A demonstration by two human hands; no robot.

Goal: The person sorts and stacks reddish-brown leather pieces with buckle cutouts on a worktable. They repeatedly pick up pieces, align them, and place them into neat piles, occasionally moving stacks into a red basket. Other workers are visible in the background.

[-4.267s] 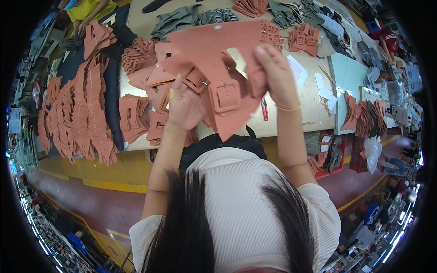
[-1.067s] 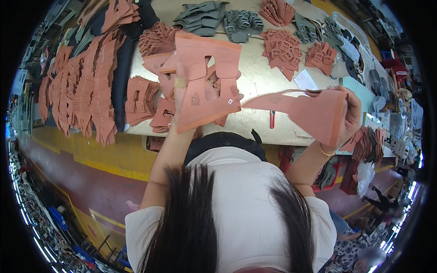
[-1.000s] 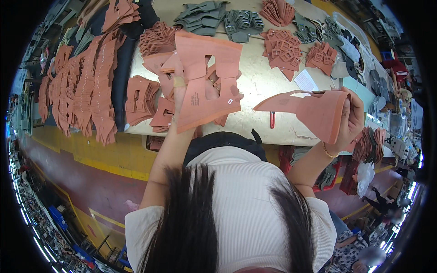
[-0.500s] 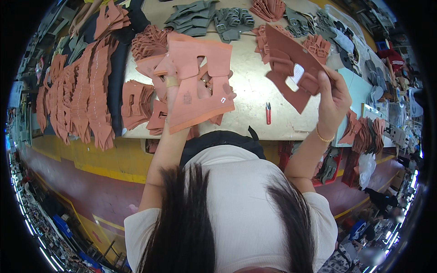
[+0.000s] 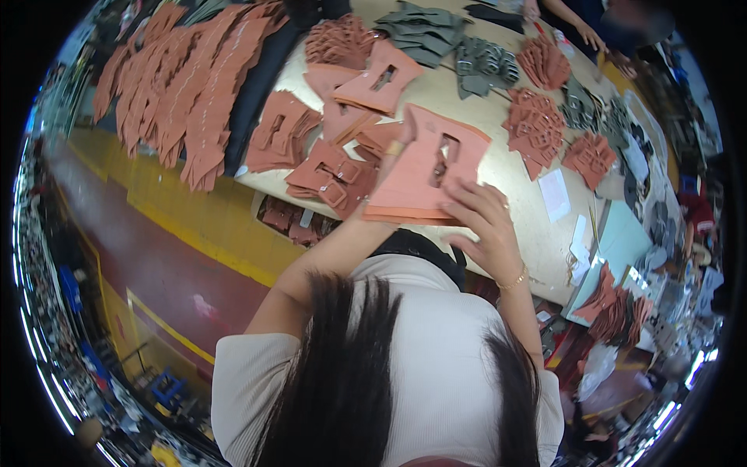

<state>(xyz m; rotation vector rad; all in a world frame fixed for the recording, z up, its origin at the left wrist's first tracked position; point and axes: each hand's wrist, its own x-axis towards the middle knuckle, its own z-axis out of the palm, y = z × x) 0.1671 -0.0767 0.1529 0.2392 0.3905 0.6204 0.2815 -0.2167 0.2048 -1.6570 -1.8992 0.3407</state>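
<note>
A thin stack of salmon leather-like cut pieces, with curved sides and a slot in the middle, is held up over the near table edge. My left hand grips it from the left, its fingers mostly hidden behind the stack. With fingers apart, my right hand touches the stack's lower right edge, and its thumb stands away below. Left of the stack lies a salmon piece with buckled straps. Behind it a slotted salmon piece rests on others.
Long salmon strips of joined pieces hang over the left side. Grey-green pieces, buckled salmon pieces and a white paper lie across the table. At the far right, another person's hand reaches in.
My right hand has let go of the dark-side-up piece it held and moved left to the stack. The stack has turned and shows a different face. The view has swung round.
</note>
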